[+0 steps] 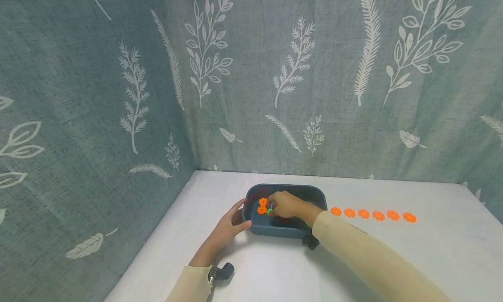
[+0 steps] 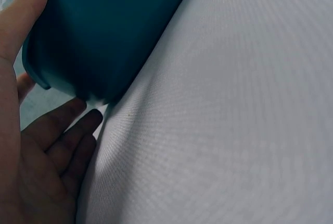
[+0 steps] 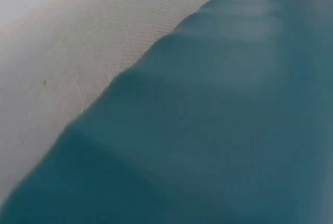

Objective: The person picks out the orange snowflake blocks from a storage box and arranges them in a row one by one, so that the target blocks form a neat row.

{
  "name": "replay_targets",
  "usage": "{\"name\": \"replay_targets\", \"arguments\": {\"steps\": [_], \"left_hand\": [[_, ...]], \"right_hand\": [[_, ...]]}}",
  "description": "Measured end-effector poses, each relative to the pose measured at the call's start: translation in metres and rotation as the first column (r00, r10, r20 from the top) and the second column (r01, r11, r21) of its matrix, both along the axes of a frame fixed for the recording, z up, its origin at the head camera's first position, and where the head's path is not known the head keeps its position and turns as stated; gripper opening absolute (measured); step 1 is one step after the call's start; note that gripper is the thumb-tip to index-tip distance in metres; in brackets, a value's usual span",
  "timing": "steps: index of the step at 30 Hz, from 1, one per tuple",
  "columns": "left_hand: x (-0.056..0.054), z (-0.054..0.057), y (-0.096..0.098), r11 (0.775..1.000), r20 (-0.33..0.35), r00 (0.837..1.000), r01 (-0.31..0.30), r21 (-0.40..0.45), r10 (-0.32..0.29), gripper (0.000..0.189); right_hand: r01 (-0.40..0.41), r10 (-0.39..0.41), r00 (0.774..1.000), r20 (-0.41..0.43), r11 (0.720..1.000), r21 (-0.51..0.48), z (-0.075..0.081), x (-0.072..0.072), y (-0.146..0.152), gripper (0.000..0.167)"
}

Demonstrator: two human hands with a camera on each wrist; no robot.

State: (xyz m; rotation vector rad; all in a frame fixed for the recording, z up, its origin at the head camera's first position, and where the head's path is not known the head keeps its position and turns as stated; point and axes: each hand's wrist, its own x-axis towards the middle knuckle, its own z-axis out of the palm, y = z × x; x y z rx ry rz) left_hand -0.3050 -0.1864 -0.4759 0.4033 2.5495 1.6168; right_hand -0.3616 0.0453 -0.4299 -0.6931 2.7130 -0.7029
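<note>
A dark blue-green plastic tub stands on the white table. My left hand is at its left end, thumb near the front corner and index finger along the rim. In the left wrist view the tub's wall lies between the thumb and the other fingers, which are loosely spread. My right hand reaches into the tub with fingers bent down. At its fingertips are orange flower-shaped discs and a small green piece; I cannot tell whether it pinches one. The right wrist view shows mostly the tub's wall.
Right of the tub, several orange flower-shaped discs lie in a row on the white-covered table. A leaf-patterned curtain hangs behind and on the left. Each wrist carries a small black camera.
</note>
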Motion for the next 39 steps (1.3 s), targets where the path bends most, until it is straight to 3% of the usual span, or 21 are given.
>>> {"name": "replay_targets", "arguments": {"steps": [5, 9, 24, 28, 32, 35, 39], "left_hand": [[0.011, 0.018, -0.001, 1.000, -0.009, 1.000, 0.030, 0.000, -0.030, 0.078], [0.014, 0.020, -0.003, 0.999, -0.014, 0.999, 0.045, 0.009, -0.045, 0.076], [0.064, 0.028, 0.012, 1.000, -0.023, 0.999, -0.023, -0.014, 0.023, 0.081], [0.059, 0.023, 0.012, 1.000, -0.023, 1.000, -0.022, -0.015, 0.021, 0.081], [0.048, 0.005, 0.008, 0.999, -0.018, 0.999, -0.044, -0.012, 0.044, 0.078], [0.041, -0.005, 0.005, 0.998, -0.020, 0.998, -0.061, -0.014, 0.060, 0.076], [0.051, 0.012, 0.008, 0.999, -0.011, 0.999, -0.048, -0.020, 0.047, 0.079]], "right_hand": [[0.001, -0.001, 1.000, -0.006, 1.000, -0.012, -0.006, 0.003, -0.008, 0.021], [-0.026, 0.025, 0.998, -0.052, 1.000, -0.009, -0.012, 0.007, -0.013, 0.022], [-0.092, 0.090, 0.993, -0.077, 0.995, -0.029, -0.016, 0.043, -0.005, 0.029], [-0.091, 0.088, 0.992, -0.090, 0.995, -0.029, -0.017, 0.042, -0.004, 0.019], [-0.094, 0.089, 0.991, -0.099, 0.995, -0.044, -0.017, 0.043, -0.004, 0.006], [-0.070, 0.065, 0.993, -0.101, 0.996, -0.048, -0.018, 0.042, -0.005, 0.011], [-0.037, 0.033, 0.994, -0.102, 0.998, -0.043, -0.019, 0.039, -0.007, 0.022]]}}
